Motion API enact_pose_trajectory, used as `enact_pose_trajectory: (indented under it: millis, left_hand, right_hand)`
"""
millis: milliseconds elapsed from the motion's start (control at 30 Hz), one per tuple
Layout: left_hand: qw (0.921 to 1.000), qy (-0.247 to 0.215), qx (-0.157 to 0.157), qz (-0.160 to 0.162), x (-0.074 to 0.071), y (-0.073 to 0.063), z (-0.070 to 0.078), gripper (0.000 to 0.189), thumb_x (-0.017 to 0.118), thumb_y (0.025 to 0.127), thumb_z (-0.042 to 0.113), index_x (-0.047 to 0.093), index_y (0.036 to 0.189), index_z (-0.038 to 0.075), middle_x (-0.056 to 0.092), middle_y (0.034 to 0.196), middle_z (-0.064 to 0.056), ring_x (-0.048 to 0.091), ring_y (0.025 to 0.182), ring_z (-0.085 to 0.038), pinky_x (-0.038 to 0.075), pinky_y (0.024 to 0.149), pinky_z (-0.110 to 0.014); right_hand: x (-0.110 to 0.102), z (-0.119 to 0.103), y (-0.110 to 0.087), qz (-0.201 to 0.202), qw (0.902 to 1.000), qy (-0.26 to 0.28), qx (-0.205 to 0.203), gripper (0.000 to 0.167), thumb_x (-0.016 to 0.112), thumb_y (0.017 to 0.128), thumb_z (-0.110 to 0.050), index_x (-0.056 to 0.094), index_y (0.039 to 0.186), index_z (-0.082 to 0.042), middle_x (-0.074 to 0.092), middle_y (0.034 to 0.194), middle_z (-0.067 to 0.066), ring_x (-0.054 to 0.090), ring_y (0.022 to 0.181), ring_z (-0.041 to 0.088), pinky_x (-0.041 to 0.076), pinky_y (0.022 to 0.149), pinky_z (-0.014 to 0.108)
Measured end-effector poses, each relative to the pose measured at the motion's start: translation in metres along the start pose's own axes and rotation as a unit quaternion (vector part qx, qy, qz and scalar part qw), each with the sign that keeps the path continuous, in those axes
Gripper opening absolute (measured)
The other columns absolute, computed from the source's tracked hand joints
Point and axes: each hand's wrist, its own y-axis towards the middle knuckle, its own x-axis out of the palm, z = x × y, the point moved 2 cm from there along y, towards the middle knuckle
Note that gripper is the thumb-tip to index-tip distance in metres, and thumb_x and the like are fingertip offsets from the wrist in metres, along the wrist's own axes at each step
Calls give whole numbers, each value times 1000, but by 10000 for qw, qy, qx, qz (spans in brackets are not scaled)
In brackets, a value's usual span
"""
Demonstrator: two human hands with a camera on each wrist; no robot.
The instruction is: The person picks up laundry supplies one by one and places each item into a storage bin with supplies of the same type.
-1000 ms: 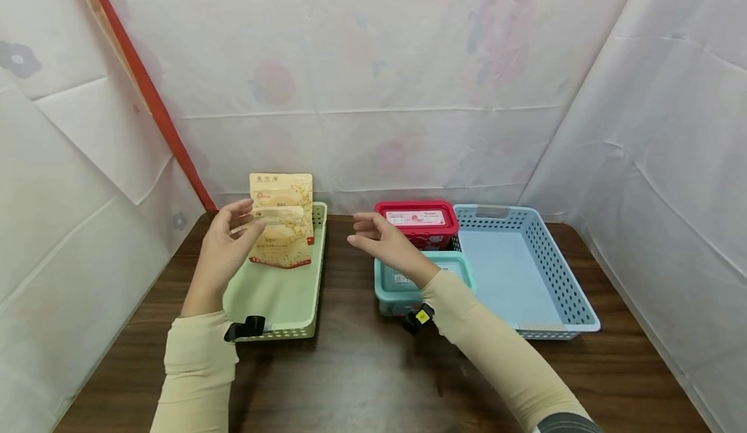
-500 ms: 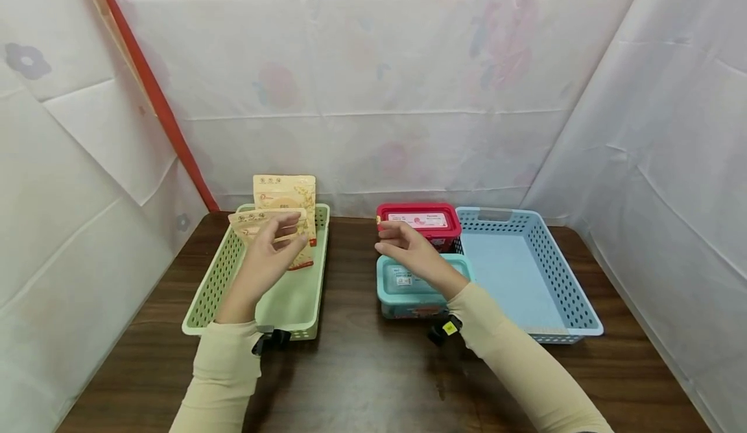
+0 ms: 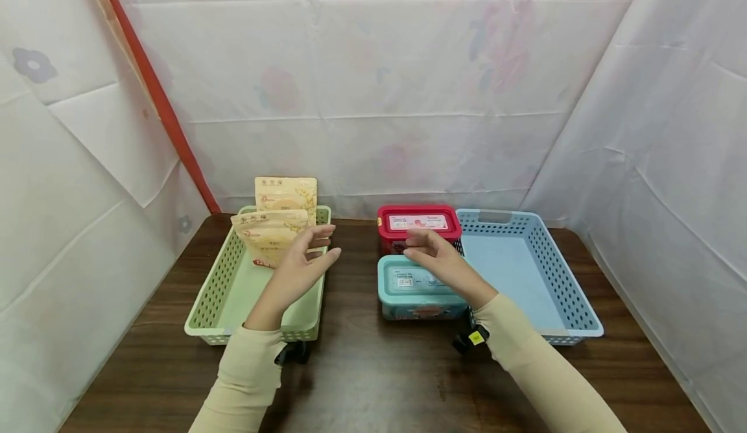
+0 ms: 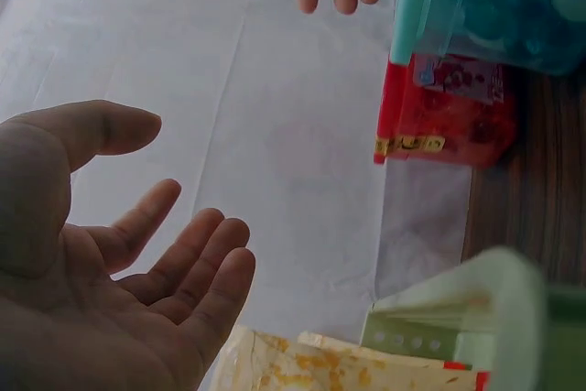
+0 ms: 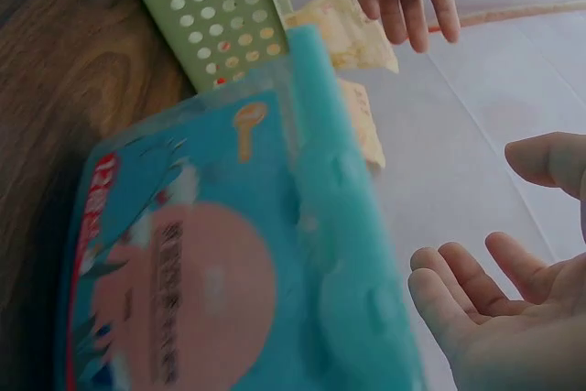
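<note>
My left hand (image 3: 297,271) hovers over the right side of the green basket (image 3: 213,290), thumb and fingers apart and holding nothing. Two cream-yellow pouches stand in that basket: a front pouch (image 3: 268,235) leaning left, and a back pouch (image 3: 286,190) behind it. Over the teal-lidded box (image 3: 403,290) hangs my right hand (image 3: 446,264), fingers loosely bent with nothing in them. Behind that box stands a red box (image 3: 417,222) with a white label. The right wrist view shows the teal box's printed side (image 5: 201,254) close up, below the relaxed fingers.
A light blue basket (image 3: 508,271) stands right of the two boxes. Dark wood tabletop (image 3: 373,381) lies in front and between the baskets. White patterned sheets (image 3: 362,83) enclose the back and sides, with a red strip (image 3: 157,96) at the left corner.
My left hand has moved right, away from the front pouch, which now leans left instead of standing straight. My right hand has moved right and slightly down, over the teal box.
</note>
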Motion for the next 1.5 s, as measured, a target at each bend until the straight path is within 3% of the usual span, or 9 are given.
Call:
enact_pose_trajectory:
  millis: [167,400,667,867,1200,1500]
  left_hand:
    - [9999,-66,67,-87,10,0,2,45,67,98,21,54,139,9,53,138,-11,51,124,-32,43,104,-53]
    - [9996,-45,205,-168,21,1,-1,42,67,98,15,55,137,5,57,134,-13,55,120,-33,46,101,-54]
    - [9992,-92,63,-372,34,3,-6,40,66,99,18,56,136,7,58,131,-15,57,120,-33,48,101,-49]
    - [9985,20,-139,-526,46,3,-8,36,66,99,21,59,134,12,60,127,-9,60,116,-25,51,98,-42]
    - [9974,221,-427,-533,64,6,-8,31,67,98,21,63,129,16,65,121,-7,63,106,-19,54,88,-41]
    - [9964,376,-519,-550,73,6,-13,34,67,98,22,64,129,10,66,116,-3,65,103,-18,55,86,-42]
  right_hand:
    - [-8,9,-8,46,9999,-48,140,66,65,97,-43,41,151,-15,46,146,16,49,130,29,43,106,53]
    - [-17,9,-16,145,9998,-149,5,64,64,99,-39,41,151,-10,46,145,18,48,130,32,41,107,55]
    - [-29,14,-24,171,9994,-282,-42,60,63,101,-35,42,149,-6,47,144,20,48,131,32,39,108,55]
    - [-39,18,-34,223,9988,-415,-135,55,61,102,-32,45,147,-7,49,140,20,50,127,33,42,106,55]
    - [-61,27,-53,595,9920,-1101,-152,47,61,102,-34,53,142,-10,58,132,15,55,115,29,50,91,43]
    - [-71,32,-63,767,9908,-1114,-54,47,61,103,-30,53,142,-5,60,126,16,57,108,27,50,89,43]
